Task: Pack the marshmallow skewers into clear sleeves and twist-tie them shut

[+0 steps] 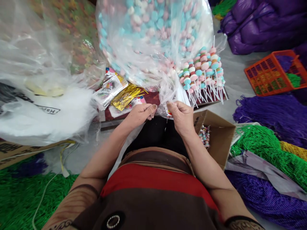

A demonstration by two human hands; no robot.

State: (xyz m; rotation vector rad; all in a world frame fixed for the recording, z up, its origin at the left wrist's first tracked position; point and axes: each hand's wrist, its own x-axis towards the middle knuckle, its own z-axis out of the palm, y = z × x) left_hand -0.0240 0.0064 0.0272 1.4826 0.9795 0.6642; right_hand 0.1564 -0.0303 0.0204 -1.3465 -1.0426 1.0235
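Note:
My left hand point(143, 115) is closed, thumb pressed on the bent fingers, at one end of a small clear plastic bag point(162, 110). The other end, with a bit of colored print, is pinched in my right hand point(182, 116). Both hands are over my lap at the table's front edge. Just beyond them lie gold twist ties point(127, 96) on a pile of printed plastic bags point(110, 88). White sticks point(181, 95) are behind my right hand. To the right of these is a heap of candy skewers point(202, 72) in pink, blue and white.
A big clear bag of candies point(153, 35) fills the back of the dark red table point(153, 96). Plastic sacks point(48, 108) stand left. On the right are an open cardboard box point(219, 137), an orange crate point(260, 72) and purple and green bead strands point(263, 153).

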